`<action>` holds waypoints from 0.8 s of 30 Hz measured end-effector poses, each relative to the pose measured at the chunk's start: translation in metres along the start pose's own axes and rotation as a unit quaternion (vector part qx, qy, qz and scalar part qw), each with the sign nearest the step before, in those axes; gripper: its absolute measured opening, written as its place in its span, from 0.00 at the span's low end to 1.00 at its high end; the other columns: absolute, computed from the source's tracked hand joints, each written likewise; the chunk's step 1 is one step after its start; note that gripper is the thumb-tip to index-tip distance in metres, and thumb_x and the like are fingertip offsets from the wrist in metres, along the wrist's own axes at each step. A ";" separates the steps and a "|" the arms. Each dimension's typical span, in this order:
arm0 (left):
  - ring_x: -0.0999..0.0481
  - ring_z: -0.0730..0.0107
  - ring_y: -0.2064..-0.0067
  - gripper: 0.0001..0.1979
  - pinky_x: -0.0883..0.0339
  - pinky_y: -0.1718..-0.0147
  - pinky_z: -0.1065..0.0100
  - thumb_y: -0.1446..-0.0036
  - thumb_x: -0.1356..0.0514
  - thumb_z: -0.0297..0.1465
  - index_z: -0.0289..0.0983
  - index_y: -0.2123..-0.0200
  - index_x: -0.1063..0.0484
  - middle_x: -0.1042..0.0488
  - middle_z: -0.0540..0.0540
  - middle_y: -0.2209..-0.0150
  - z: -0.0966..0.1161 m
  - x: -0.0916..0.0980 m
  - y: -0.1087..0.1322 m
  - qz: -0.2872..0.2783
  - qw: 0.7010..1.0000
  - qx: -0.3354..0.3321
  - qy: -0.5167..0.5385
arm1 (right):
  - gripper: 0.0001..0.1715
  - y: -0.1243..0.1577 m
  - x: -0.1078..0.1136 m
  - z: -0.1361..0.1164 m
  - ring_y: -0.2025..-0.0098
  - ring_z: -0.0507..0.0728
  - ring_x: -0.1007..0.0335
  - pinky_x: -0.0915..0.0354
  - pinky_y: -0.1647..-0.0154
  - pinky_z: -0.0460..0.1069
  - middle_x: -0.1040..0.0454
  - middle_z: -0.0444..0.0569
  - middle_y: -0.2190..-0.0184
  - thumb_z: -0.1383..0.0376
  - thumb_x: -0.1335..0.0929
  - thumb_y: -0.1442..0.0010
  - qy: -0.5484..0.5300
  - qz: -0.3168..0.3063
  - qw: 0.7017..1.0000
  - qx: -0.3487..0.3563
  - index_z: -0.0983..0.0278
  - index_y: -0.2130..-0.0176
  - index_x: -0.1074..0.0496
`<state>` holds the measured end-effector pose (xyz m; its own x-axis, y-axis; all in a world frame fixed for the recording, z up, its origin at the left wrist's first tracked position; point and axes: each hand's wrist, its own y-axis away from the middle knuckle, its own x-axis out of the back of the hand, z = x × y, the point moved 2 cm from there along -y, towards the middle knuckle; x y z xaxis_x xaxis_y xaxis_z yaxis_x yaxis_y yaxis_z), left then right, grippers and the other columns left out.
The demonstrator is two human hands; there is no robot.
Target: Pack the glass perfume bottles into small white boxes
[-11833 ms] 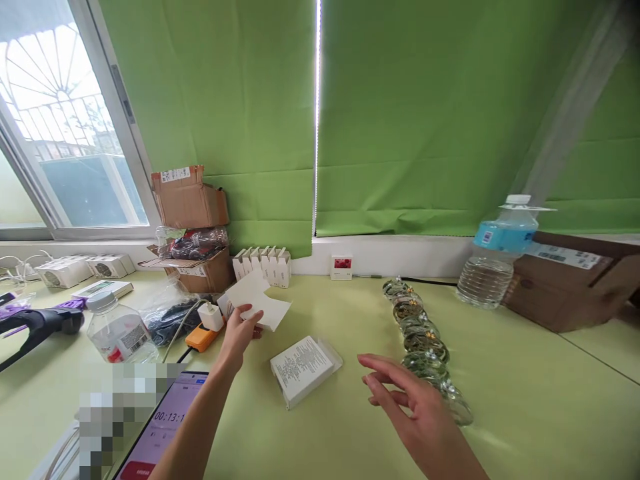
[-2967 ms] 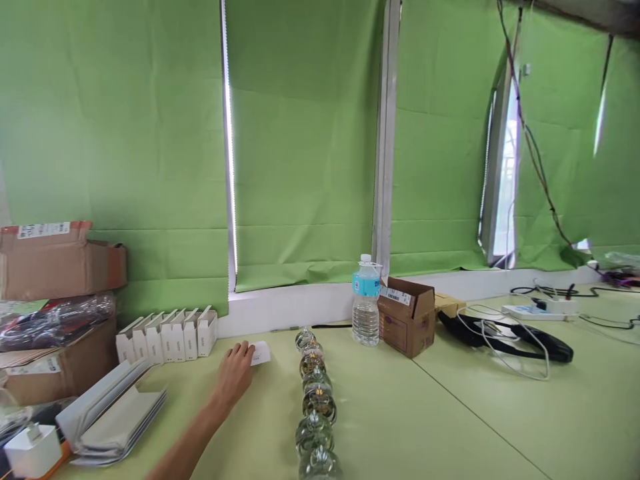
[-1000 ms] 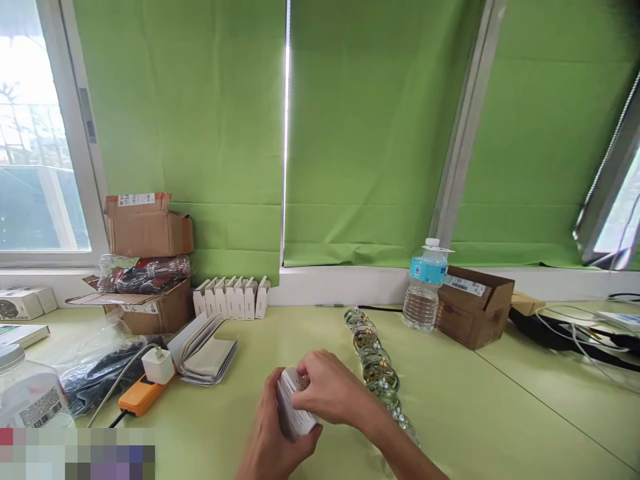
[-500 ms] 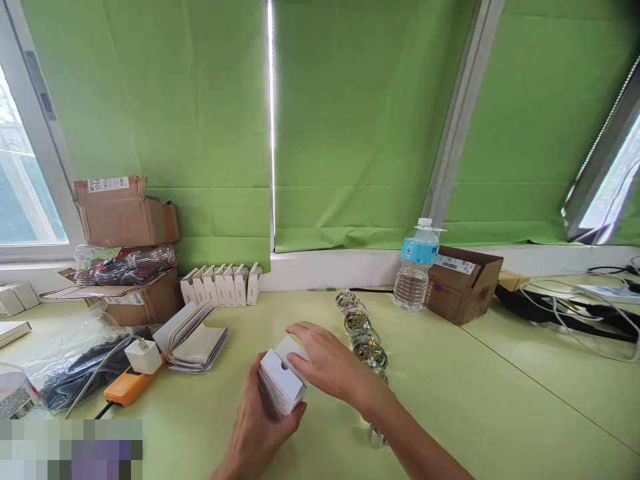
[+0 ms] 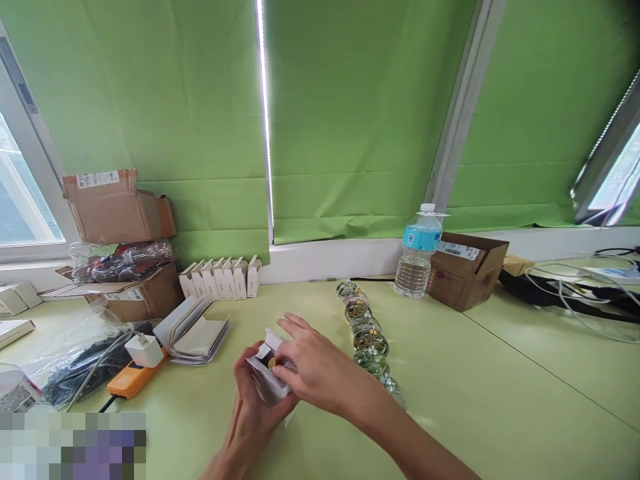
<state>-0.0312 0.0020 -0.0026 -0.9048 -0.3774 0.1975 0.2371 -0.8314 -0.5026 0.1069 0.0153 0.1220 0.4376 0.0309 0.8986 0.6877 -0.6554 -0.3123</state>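
Observation:
My left hand (image 5: 253, 403) is wrapped round a small white cardboard box (image 5: 273, 387), its top open and flaps standing up. Inside the opening shows a small gold-coloured round piece (image 5: 271, 364); the rest of the contents is hidden. My right hand (image 5: 310, 363) reaches over the box from the right, thumb and fingers closed at the opening against the gold piece. Just right of my hands runs a line of round, shiny glass-like items (image 5: 367, 333) with gold and green tints, partly covered by my right forearm at the near end.
Several slim white boxes (image 5: 220, 279) stand along the wall. Flattened white boxes (image 5: 200, 337) lie at left, beside an orange power strip (image 5: 131, 380) with a white charger (image 5: 144, 350). A water bottle (image 5: 414, 260) and brown carton (image 5: 463, 273) stand at back right, near cables (image 5: 570, 293).
The box's top has been opened, its flaps now raised and the gold piece showing. My right fingers moved from the lid to the opening. The view has tilted down slightly.

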 end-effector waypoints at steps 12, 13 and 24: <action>0.28 0.55 0.52 0.35 0.29 0.56 0.54 0.57 0.34 0.36 0.48 0.52 0.54 0.45 0.40 0.39 0.000 -0.005 0.000 -0.012 1.000 -0.010 0.026 | 0.08 0.003 0.001 -0.002 0.47 0.63 0.36 0.39 0.45 0.54 0.25 0.56 0.61 0.67 0.33 0.42 0.086 -0.015 0.996 -0.001 0.66 0.71 0.25; 0.28 0.56 0.52 0.35 0.30 0.56 0.53 0.57 0.34 0.36 0.48 0.51 0.54 0.45 0.40 0.39 0.001 -0.005 0.001 -0.019 0.999 -0.008 0.028 | 0.07 0.003 0.000 -0.002 0.42 0.63 0.40 0.41 0.42 0.54 0.27 0.58 0.54 0.68 0.33 0.43 0.086 -0.007 0.996 0.006 0.66 0.67 0.24; 0.27 0.54 0.50 0.40 0.32 0.52 0.55 0.55 0.36 0.35 0.43 0.43 0.55 0.35 0.39 0.45 0.005 0.000 0.003 -0.027 0.999 -0.028 -0.010 | 0.21 0.006 -0.003 -0.004 0.30 0.62 0.63 0.52 0.33 0.58 0.47 0.58 0.34 0.71 0.37 0.41 0.024 -0.035 0.999 0.003 0.67 0.48 0.31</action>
<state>-0.0284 -0.0022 -0.0001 -0.9085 -0.3414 0.2409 0.1679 -0.8262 -0.5378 0.1074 0.0087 0.1191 0.3598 0.0408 0.9321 0.7193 -0.6484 -0.2493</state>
